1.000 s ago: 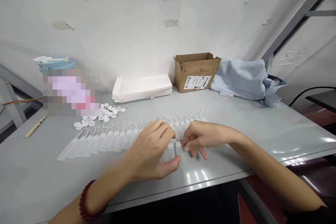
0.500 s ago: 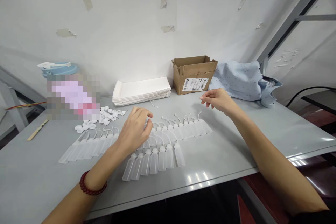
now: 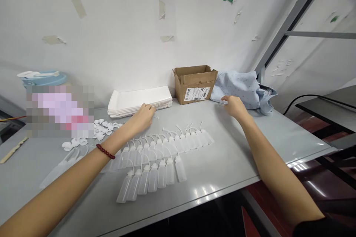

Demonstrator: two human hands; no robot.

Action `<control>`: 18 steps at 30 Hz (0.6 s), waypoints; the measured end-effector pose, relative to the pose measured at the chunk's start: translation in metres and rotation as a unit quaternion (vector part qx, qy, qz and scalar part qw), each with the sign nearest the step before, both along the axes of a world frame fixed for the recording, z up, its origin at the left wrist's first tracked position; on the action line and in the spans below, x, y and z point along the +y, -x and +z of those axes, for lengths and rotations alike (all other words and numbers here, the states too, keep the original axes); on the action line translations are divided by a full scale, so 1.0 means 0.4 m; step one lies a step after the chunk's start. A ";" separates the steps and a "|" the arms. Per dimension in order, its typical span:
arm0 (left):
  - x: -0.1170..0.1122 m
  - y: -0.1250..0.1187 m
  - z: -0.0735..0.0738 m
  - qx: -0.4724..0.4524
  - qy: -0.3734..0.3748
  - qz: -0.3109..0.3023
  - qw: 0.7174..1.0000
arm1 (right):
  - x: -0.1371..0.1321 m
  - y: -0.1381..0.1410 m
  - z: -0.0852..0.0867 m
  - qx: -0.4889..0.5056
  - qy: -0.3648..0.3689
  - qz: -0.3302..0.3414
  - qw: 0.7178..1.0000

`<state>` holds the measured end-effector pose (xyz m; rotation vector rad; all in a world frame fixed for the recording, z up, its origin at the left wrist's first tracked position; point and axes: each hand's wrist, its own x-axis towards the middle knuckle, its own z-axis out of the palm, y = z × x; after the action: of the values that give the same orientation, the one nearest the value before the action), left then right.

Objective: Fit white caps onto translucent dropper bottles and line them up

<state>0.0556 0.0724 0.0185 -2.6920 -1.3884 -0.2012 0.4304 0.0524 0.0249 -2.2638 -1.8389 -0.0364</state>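
Note:
My left hand (image 3: 142, 117), fingers curled down, is at the front edge of a stack of white envelopes (image 3: 141, 98). The end of a thin white tube (image 3: 156, 117) sticks out beside its fingertips. Near the blue cloth, my right hand (image 3: 235, 106) pinches a small clear plastic piece (image 3: 222, 102), too small to make out fully. Between and below the hands, translucent white plastic bottles (image 3: 154, 177) with thin tubes on their necks lie in rows. My left forearm hides some of the bottles on the left.
White caps (image 3: 104, 127) lie heaped left of the envelopes. An open cardboard box (image 3: 196, 85) stands against the wall, with a light blue cloth (image 3: 236, 81) beside it. A blue lid (image 3: 46, 79) and a blurred-out area occupy the far left. The table's front edge (image 3: 200, 203) runs below.
My left hand has moved away from the bottles to the tube by the envelopes. My right hand has reached toward the blue cloth and closed on the clear piece. The view has shifted right.

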 end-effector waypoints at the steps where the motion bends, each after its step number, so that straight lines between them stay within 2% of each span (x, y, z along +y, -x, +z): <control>1: 0.004 -0.001 -0.002 0.005 0.004 0.000 1.000 | 0.001 -0.008 -0.001 -0.007 0.009 0.000 1.000; 5: 0.008 -0.001 -0.007 0.015 0.023 0.002 1.000 | 0.004 -0.021 -0.009 -0.032 0.032 0.008 0.999; 11: 0.010 0.002 -0.004 0.000 0.047 0.020 0.999 | 0.011 -0.021 -0.027 -0.044 0.029 0.010 0.999; 15: 0.003 0.006 0.016 -0.028 0.075 0.040 0.996 | 0.010 -0.010 -0.031 -0.024 0.010 0.028 0.999; 18: -0.029 0.010 0.043 -0.073 0.093 0.065 0.991 | 0.005 0.017 -0.018 0.008 -0.040 0.052 0.998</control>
<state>0.0515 0.0608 0.0359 -2.7679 -1.6990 -0.2764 0.4237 0.0545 0.0176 -2.1077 -1.9084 -0.0743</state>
